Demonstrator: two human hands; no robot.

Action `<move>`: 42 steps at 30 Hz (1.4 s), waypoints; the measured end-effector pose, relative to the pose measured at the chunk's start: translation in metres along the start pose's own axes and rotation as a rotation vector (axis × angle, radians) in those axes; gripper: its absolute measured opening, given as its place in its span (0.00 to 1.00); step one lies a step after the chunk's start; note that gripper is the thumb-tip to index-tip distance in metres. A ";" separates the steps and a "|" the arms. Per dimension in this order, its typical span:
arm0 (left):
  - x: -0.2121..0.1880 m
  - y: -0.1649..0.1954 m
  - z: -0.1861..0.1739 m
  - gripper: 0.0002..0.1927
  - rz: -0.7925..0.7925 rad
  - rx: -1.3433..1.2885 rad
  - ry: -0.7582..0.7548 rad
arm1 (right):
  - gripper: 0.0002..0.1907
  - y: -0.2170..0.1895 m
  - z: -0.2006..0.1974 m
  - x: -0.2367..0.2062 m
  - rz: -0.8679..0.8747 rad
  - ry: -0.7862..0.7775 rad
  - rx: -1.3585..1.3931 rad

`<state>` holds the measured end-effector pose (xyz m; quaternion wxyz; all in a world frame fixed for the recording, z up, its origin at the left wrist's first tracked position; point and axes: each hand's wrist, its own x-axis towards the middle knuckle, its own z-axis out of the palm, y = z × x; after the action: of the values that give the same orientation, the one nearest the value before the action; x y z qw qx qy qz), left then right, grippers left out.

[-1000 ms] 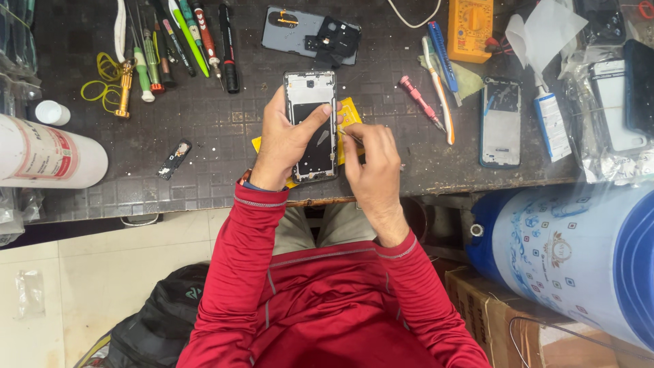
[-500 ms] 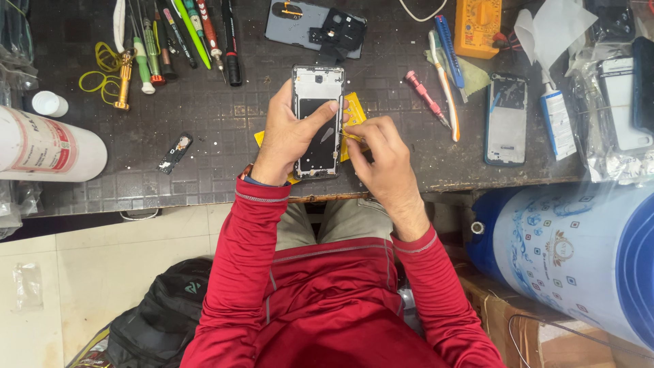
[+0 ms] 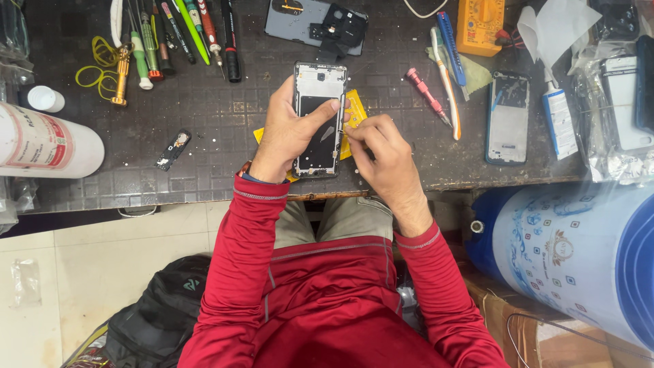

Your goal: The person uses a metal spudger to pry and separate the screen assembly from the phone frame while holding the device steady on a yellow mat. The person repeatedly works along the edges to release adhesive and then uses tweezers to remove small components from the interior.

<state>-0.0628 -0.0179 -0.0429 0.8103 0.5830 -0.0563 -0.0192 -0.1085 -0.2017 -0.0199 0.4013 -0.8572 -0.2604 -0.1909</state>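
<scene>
An opened phone, its back cover removed, is held upright over the near edge of the dark desk. It is gripped by the left hand, whose fingers are wrapped around the left side while the thumb is pressed across the middle of the frame. The right hand is brought against the phone's right edge, its fingertips pinched together on a thin metal tool whose tip is laid on the dark inside of the phone. Whether that tip is under a part or only resting on it cannot be told. A yellow pad is seen just behind the phone, partly hidden by both hands.

Further back on the desk, a grey phone back cover with a black camera part is laid flat. To the left, a row of screwdrivers and a yellow rubber band are spread out, and a white cylinder is lying on its side near the left edge. A small black part is placed between the cylinder and the left hand. To the right, a pink screwdriver, a yellow meter and a second phone are set well apart from the hands. A blue and white drum is standing beside the desk, and a black bag is on the floor.
</scene>
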 end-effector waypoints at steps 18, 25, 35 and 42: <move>-0.001 -0.007 0.008 0.16 0.016 0.021 -0.006 | 0.13 0.016 -0.011 -0.010 -0.094 -0.083 -0.088; 0.000 -0.007 0.011 0.15 0.000 -0.007 -0.015 | 0.12 0.023 -0.015 -0.006 -0.194 -0.076 -0.122; 0.001 -0.011 0.011 0.15 -0.008 -0.058 -0.035 | 0.12 0.023 -0.025 -0.001 -0.283 -0.058 -0.319; 0.001 -0.015 0.010 0.15 0.051 0.003 -0.033 | 0.14 0.022 -0.023 -0.004 -0.225 -0.080 -0.256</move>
<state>-0.0622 -0.0319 -0.0537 0.8087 0.5821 -0.0847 -0.0081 -0.1013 -0.2333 -0.0209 0.2544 -0.8735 -0.3442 -0.2320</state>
